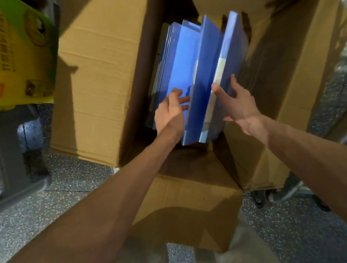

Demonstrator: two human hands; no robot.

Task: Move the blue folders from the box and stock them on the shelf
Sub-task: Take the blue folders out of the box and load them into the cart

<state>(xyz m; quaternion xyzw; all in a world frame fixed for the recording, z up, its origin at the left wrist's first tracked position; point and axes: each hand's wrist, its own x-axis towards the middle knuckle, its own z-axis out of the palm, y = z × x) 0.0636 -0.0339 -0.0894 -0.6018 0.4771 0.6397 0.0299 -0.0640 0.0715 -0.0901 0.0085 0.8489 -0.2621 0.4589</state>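
Folders first: blue folders stand on edge inside the open cardboard box, side by side and fanned apart at the top (count unclear, the leftmost ones blur together). All of them that I can see are in the box. The box sits on the speckled floor with its flaps folded outward. The left flap is spread wide and the near flap points back toward the person.

Left hand: reaches into the stack from the near end. Fingers are nearly straight, slid into a gap between two folders and lying against a light-blue cover. Thumb rests above them on the same cover. No grip on anything that I can see.

Right hand: clamped on the right end of the stack. Thumb presses the near edge beside a pale spine strip, and the other fingers wrap over the outer cover of the rightmost folder. So it pinches the last folder or two between thumb and fingers; how many exactly, can't tell.

Both forearms are bare and stretched out toward the box.

Around it:
- Yellow-and-green printed carton at upper left, just beside the box's left flap.
- Grey plastic crate below that carton, on the floor.
- Small black castor on the floor near the box's near right corner, partly hidden by cardboard.
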